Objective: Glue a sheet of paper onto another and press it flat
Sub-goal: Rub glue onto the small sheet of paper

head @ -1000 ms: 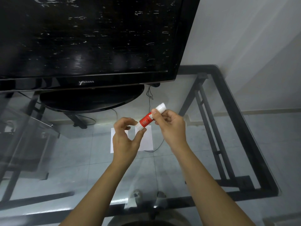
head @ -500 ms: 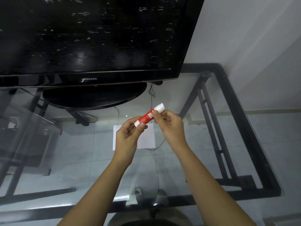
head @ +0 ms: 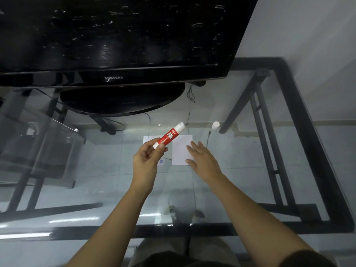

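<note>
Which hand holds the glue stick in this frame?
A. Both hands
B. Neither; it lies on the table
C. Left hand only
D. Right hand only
C: the left hand grips the glue stick at its lower end, while the right hand is spread open over the paper.

Two paper sheets (head: pixel 181 149) lie on the glass table (head: pixel 250 170) before the television (head: pixel 115 45), cap (head: pixel 215 125) to their right.

We see bare glass worktop (head: pixel 100 182) L & near side, TV base (head: pixel 123 101) blocking behind papers (head: pixel 181 149), cap (head: pixel 215 125) far R.
</note>
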Demonstrator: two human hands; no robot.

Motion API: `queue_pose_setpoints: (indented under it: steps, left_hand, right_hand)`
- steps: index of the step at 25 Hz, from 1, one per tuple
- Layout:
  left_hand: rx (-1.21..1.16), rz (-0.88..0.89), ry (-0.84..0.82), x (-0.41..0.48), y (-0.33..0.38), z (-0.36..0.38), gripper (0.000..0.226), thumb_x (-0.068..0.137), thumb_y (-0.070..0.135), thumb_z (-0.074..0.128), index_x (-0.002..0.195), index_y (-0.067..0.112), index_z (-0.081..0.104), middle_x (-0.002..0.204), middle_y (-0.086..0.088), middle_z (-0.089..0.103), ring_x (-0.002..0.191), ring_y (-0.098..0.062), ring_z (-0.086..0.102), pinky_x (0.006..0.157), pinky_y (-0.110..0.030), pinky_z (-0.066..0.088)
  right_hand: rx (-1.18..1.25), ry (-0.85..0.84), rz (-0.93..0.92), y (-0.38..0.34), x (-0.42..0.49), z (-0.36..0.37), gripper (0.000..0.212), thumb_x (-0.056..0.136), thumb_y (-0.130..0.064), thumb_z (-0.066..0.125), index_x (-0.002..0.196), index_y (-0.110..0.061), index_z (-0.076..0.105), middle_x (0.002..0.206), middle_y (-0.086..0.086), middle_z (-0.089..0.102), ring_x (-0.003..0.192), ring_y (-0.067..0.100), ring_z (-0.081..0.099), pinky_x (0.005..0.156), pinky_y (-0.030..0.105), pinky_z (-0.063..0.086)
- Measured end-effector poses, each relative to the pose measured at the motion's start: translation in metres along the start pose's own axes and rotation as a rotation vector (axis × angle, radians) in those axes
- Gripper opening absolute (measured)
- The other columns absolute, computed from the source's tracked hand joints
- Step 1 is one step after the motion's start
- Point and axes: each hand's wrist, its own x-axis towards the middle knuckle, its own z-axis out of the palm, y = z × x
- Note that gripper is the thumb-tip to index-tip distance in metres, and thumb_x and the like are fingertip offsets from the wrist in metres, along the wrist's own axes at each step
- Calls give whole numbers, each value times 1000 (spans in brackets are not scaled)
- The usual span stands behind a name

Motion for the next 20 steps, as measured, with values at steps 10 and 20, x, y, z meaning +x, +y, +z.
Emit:
queue_pose_setpoints:
  steps: [10, 20]
  left_hand:
    - [-605, -345, -26, 17, -16, -2, 13, 84, 13, 62, 94, 13, 70, 88, -1, 67, 69, -8, 64, 63, -17, 52]
    - [-24, -298, -144, 32, -38, 2, 14, 82, 13, 66, 91, 20, 59, 86, 0, 63, 76, -11, 62, 66, -17, 52]
  right_hand:
    - [132, -7, -10, 22, -35, 3, 54, 95, -38, 43, 144, -21, 26, 156, -4, 19, 144, 18, 9, 115, 36, 7]
    - [307, 26, 25, 24, -37, 8, 57, 91, -45, 48, 142, -28, 29, 154, -9, 21, 143, 10, 6, 112, 32, -2]
